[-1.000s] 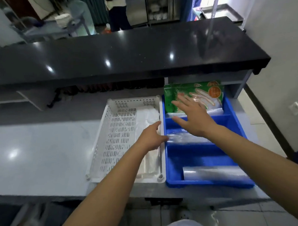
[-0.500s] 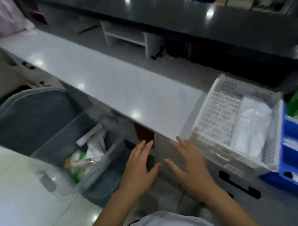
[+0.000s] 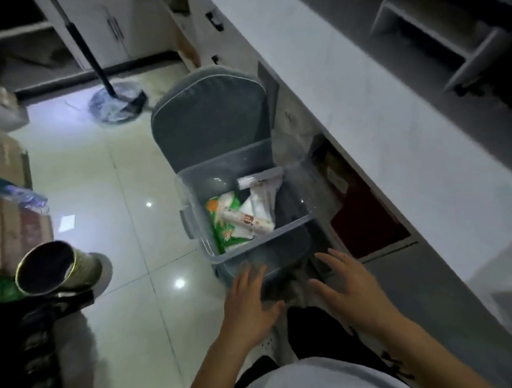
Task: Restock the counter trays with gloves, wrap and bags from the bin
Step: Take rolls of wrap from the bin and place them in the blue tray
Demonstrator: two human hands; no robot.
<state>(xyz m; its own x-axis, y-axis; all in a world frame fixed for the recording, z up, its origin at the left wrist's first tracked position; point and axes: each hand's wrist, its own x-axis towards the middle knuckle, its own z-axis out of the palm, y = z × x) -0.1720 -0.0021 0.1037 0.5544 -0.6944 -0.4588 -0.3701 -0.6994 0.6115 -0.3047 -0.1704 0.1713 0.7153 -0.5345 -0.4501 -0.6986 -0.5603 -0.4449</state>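
Note:
A clear plastic bin (image 3: 283, 232) stands on a grey cushioned chair beside the counter. Inside it lie a green glove packet (image 3: 220, 221), a roll of wrap (image 3: 247, 220), white bags (image 3: 259, 205) and another roll (image 3: 260, 177) at the back. My left hand (image 3: 249, 305) hovers open just before the bin's near wall, fingers spread. My right hand (image 3: 350, 289) is open too, a little to the right of the bin's near corner. Neither hand holds anything. The counter trays are out of view.
The white counter (image 3: 377, 115) runs along the right, with drawer fronts below it. A mop (image 3: 116, 103) rests on the tiled floor behind the chair. Cardboard boxes (image 3: 12, 216) and a round metal tin (image 3: 52, 268) stand at the left.
My view has swung from the counter trays down and left to the bin. Both hands left the trays and now hover at the bin's near edge.

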